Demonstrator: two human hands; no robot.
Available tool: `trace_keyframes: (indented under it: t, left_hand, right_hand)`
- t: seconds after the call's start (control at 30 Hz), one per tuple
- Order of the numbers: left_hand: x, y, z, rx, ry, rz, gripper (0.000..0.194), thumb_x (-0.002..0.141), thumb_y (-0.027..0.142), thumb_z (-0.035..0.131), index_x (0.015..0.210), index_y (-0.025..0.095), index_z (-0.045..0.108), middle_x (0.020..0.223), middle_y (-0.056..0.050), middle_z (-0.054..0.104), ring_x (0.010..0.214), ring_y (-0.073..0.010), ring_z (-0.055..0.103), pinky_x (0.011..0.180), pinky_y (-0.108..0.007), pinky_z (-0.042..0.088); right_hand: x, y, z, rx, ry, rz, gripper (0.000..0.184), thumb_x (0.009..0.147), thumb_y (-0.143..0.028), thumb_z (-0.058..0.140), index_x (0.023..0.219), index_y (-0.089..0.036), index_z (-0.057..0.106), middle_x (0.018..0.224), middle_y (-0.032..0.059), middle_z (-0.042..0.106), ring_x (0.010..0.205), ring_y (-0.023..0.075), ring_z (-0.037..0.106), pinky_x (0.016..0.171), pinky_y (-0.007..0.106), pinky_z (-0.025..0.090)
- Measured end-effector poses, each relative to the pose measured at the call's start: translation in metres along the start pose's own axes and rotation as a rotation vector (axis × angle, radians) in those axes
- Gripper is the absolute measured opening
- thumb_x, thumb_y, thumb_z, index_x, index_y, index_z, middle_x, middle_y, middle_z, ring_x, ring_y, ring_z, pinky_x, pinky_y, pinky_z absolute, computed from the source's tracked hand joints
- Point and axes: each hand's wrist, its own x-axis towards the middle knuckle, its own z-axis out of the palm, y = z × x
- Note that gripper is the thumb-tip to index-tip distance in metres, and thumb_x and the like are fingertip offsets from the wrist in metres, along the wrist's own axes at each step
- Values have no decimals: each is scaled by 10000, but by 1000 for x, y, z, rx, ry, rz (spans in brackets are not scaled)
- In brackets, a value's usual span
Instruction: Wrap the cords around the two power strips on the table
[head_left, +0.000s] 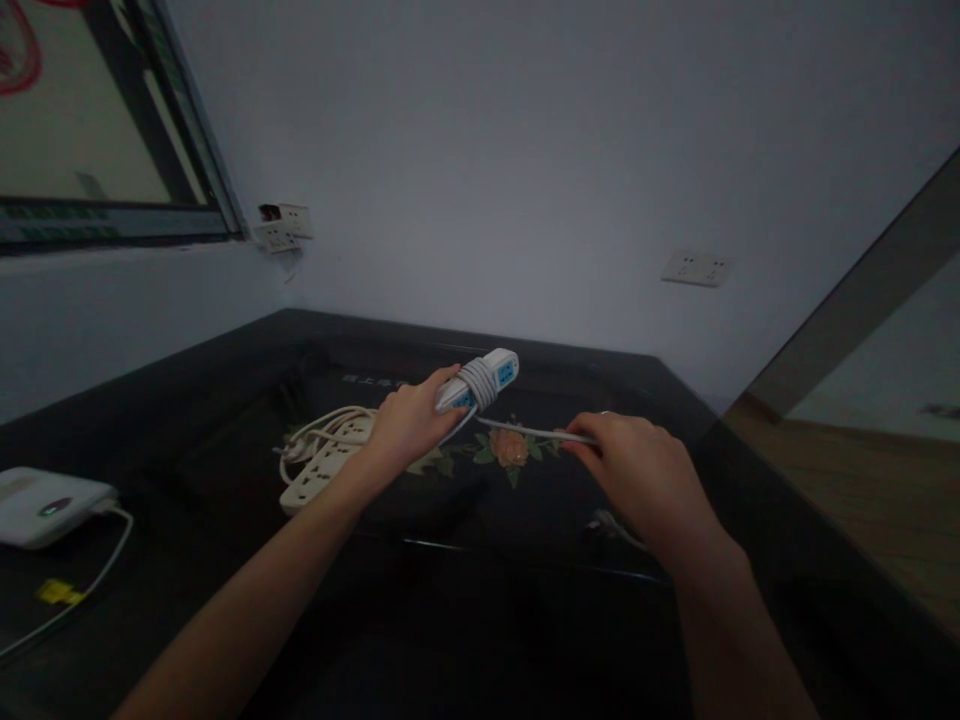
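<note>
My left hand point(411, 418) grips a white power strip point(501, 362) with blue socket faces, tilted up above the dark table. Several turns of its grey-white cord point(478, 382) are wrapped around the strip's middle. From the wrapped part, a length of cord runs right to my right hand point(626, 455), which pinches it between thumb and fingers. Beneath my right hand, a plug point(604, 523) on a cord lies on the table. A second, larger cream power strip point(319, 478) rests behind my left forearm, partly hidden, with its cord point(330, 425) bunched beside it.
The dark glossy table point(480, 620) has a printed flower pattern. At left lies a white box-shaped device point(52, 505) with a cable and a yellow tag point(60, 592). Wall sockets point(696, 268) sit above the table's back edge; others point(283, 230) hang near the window.
</note>
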Motion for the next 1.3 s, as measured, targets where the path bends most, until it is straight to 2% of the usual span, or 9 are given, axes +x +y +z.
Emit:
trace_keyframes:
  t: [0.3, 0.43, 0.57, 0.7, 0.83, 0.93, 1.03, 1.13, 1.3]
  left_hand:
    - [4, -5, 0, -4, 6, -38, 602, 838, 490, 529, 1389, 269, 432, 1091, -142, 699, 919, -333, 683, 777, -417, 498]
    - [2, -3, 2, 41, -35, 5, 611, 836, 484, 538, 1397, 270, 421, 1062, -138, 707, 901, -324, 687, 770, -410, 499]
    - [-4, 7, 8, 68, -147, 106, 596, 833, 474, 549, 1388, 288, 434, 1082, -126, 702, 908, -317, 683, 782, -417, 501]
    - [-15, 24, 16, 99, -255, 299, 576, 835, 418, 564, 1380, 285, 434, 1071, -106, 704, 929, -293, 679, 790, -395, 503]
    - [-28, 40, 18, 129, -365, 529, 569, 830, 356, 573, 1374, 276, 424, 965, -92, 721, 845, -290, 692, 726, -374, 510]
    - [-34, 46, 11, 111, -382, 669, 554, 847, 333, 560, 1377, 273, 411, 989, -88, 715, 815, -281, 695, 688, -355, 506]
    - [-37, 49, 0, 111, -350, 715, 580, 853, 324, 568, 1397, 264, 378, 1006, -84, 712, 801, -268, 694, 661, -336, 497]
    - [-40, 50, -10, 138, -331, 738, 574, 848, 318, 587, 1383, 265, 386, 999, -72, 713, 780, -259, 693, 637, -322, 488]
    - [-48, 54, -24, 52, -381, 851, 539, 835, 340, 619, 1324, 242, 415, 1052, -55, 702, 837, -249, 688, 648, -304, 484]
  right_hand:
    - [-10, 3, -17, 19, 114, 12, 53, 799, -238, 646, 786, -239, 698, 730, 24, 706, 561, 185, 597, 459, 272, 251]
    - [-7, 0, -16, 91, 196, -103, 115, 858, -248, 597, 809, -216, 696, 757, 39, 687, 642, 194, 615, 514, 285, 337]
    - [-1, 0, -10, 163, 291, -209, 189, 905, -281, 553, 838, -196, 708, 789, 49, 668, 692, 180, 621, 577, 282, 394]
    - [5, 6, -5, 288, 368, -204, 169, 880, -306, 606, 843, -191, 725, 751, 30, 648, 679, 159, 600, 602, 268, 406]
    - [11, 15, -3, 419, 319, -166, 117, 794, -295, 706, 756, -187, 732, 640, 3, 611, 585, 136, 541, 545, 258, 369]
    - [13, 26, -3, 582, 251, -110, 111, 746, -291, 738, 716, -185, 727, 628, 5, 644, 578, 135, 556, 530, 250, 383]
    - [14, 33, -3, 749, 231, 9, 125, 710, -308, 748, 675, -190, 725, 644, 16, 688, 595, 146, 602, 536, 246, 423]
    - [14, 34, -4, 824, 216, 110, 126, 668, -311, 760, 639, -194, 725, 602, 18, 687, 566, 149, 609, 522, 247, 435]
    - [17, 37, -4, 996, 91, 142, 115, 599, -283, 779, 601, -187, 715, 583, 17, 682, 565, 152, 609, 530, 253, 447]
